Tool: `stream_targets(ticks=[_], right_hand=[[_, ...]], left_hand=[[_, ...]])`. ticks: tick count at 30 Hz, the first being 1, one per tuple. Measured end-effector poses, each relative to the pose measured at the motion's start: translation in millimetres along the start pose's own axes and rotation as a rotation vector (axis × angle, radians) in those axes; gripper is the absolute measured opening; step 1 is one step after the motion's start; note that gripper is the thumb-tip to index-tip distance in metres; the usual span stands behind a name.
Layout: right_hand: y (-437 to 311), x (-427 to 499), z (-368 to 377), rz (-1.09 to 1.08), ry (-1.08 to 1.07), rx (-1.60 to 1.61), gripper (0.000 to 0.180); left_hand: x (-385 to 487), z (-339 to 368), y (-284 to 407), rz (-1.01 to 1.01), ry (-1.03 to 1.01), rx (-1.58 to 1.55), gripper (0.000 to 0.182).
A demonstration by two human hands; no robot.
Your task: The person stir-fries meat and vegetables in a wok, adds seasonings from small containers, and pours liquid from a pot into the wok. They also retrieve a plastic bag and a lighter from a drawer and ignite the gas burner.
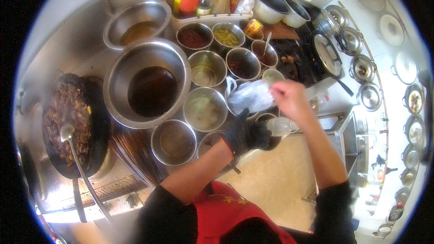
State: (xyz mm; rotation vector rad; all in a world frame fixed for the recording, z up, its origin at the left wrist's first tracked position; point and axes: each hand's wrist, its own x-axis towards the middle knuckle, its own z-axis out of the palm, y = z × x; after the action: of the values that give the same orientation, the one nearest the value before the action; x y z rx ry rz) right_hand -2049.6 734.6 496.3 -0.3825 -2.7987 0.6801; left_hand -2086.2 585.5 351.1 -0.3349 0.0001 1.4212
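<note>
My left hand, in a black glove, grips a clear plastic bottle lying sideways over the front pots. My bare right hand pinches the end of a whitish plastic bag, which lies across a metal pot. A cloudy liquid fills the steel pot to the left of the bag. Behind the bag is a pot of dark red sauce. A small pot with pale contents is just beyond my right hand.
A large steel bowl of dark liquid stands at left, near a wok of browned food with a ladle. Sauce bottles line the back. A lidded pan sits at the right rear, its handle sticking out.
</note>
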Motion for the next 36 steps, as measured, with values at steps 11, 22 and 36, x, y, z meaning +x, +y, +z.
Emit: stream_targets(ticks=[11, 22, 36], right_hand=[[-30, 13, -45, 0.151, -0.088, -0.035, 0.008], [-61, 34, -73, 0.105, -0.068, -0.067, 0.011], [-73, 29, -80, 0.253, -0.012, 0.070, 0.008]], left_hand=[[-2, -9, -18, 0.104, -0.052, 0.107, 0.074], [0, -13, -21, 0.172, -0.051, 0.163, 0.074], [0, -17, -23, 0.218, -0.048, 0.201, 0.075]])
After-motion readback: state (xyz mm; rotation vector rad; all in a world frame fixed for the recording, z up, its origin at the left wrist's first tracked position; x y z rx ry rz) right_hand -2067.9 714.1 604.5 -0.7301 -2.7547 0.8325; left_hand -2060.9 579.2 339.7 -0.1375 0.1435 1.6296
